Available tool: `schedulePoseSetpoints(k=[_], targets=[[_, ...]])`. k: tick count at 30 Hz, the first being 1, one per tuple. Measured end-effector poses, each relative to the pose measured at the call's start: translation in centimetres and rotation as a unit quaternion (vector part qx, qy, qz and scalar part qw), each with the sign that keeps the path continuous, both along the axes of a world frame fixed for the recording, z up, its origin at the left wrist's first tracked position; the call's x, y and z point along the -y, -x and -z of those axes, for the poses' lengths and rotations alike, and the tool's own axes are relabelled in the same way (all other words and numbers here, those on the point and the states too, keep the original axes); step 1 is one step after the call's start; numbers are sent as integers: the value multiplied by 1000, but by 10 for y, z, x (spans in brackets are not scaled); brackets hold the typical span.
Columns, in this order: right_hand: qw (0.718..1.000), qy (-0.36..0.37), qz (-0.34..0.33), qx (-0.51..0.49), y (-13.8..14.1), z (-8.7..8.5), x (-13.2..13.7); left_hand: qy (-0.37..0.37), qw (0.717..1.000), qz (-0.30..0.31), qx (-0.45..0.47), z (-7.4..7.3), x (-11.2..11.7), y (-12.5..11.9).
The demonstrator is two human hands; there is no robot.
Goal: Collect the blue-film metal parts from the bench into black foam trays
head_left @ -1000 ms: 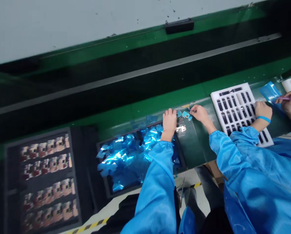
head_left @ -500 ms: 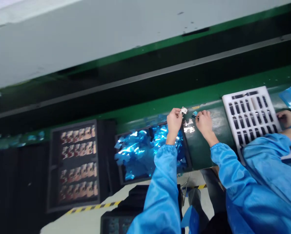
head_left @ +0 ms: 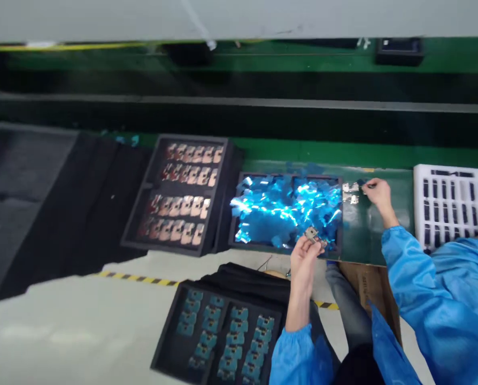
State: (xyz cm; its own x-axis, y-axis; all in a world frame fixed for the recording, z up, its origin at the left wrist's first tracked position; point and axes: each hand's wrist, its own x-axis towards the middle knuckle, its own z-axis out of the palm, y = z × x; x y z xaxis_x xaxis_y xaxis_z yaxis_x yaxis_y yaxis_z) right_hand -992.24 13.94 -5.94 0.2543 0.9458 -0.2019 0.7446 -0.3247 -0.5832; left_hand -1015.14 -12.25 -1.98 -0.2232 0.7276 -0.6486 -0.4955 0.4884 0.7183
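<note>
While my left hand [head_left: 302,259] pinches a small metal part [head_left: 311,233] above the near side of the black tray [head_left: 263,249] heaped with blue film [head_left: 259,211], my right hand [head_left: 380,194] is low over the bench [head_left: 363,240], beside some silvery pieces [head_left: 351,199]. Its fingers are drawn close together at a small dark piece [head_left: 361,183]; I cannot tell whether they grip it. The white tray [head_left: 419,187] is farther right.

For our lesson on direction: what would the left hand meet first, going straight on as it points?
Probably the blue film pieces in the black tray, though how high the left hand hovers is unclear.
</note>
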Motion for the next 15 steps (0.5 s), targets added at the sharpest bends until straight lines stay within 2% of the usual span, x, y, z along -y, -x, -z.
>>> schedulePoseSetpoints(k=[2, 4, 6, 8, 11, 13, 15], targets=[[997, -58, 46, -28, 0, -14, 15, 30, 997, -67, 24, -1, 52, 12], [989, -119, 71, -52, 12, -32, 45, 47, 984, -169, 23, -5, 105, 27], [978, -150, 68, -127, 42, -48, 91, 63, 959, -275, -11, -12, 158, 46], [947, -123, 56, -292, 87, -58, 153, 89, 926, -362, -57, -18, 211, 71], [901, 75, 3, -428, 171, -59, 268, 125, 875, -457, -99, -17, 290, 116], [855, 228, -10, -465, 228, -54, 348, 137, 843, -509, -113, -8, 338, 147], [815, 331, -18, -476, 279, -47, 422, 138, 818, -544, -124, 9, 377, 178]])
